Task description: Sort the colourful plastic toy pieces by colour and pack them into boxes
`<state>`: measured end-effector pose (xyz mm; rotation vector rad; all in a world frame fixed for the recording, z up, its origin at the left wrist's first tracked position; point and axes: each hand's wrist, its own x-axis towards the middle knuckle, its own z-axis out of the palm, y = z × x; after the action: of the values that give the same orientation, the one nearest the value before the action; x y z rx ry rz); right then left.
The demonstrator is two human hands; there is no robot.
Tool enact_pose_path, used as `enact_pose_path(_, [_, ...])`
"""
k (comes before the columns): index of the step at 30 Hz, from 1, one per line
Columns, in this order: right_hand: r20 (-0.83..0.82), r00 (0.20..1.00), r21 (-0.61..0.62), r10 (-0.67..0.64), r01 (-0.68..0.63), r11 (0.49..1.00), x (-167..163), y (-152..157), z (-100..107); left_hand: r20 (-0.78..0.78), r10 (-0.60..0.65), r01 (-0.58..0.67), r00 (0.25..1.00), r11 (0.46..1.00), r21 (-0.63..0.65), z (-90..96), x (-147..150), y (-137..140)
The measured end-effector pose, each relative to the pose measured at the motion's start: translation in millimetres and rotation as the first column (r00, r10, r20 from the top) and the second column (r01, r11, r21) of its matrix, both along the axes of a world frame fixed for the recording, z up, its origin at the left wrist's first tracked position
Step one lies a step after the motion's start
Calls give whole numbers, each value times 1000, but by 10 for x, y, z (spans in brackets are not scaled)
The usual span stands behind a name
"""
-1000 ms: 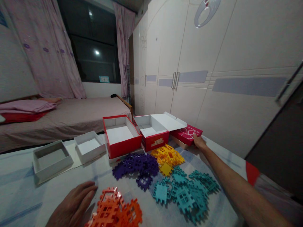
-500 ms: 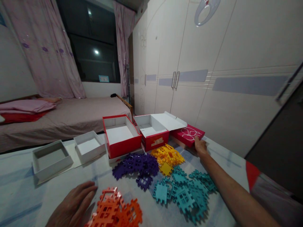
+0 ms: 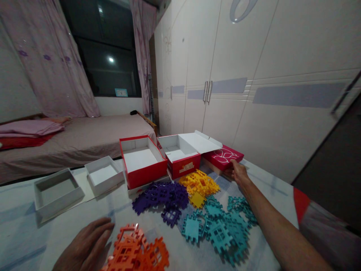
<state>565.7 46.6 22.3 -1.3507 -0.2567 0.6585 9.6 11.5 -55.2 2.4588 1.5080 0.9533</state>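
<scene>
My left hand rests palm down on the cloth, fingers stretched out and holding nothing, just left of a pile of orange interlocking plastic tiles. At the far right my right hand grips the near right corner of a magenta box with white line drawings; its thumb is at the top edge and its fingers lie below. Part of that box is hidden under the white flap of an opened red box. Teal tiles lie near my right forearm.
Purple tiles and yellow tiles lie mid-table. Behind them stands another open red box. Two shallow trays, one white and one grey, sit at left. A bed and wardrobe stand beyond the table.
My right hand has shifted slightly left along the magenta box's corner, and its fingers now show below the edge. My left hand stays beside the orange tiles. The view has shifted a little.
</scene>
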Motion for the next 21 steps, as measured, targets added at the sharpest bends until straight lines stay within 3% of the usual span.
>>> enact_pose_path(21, [34,993,-143,112,-106,984,-40,-37,-12,-35,-28,29,999,999,16,8,-15,8])
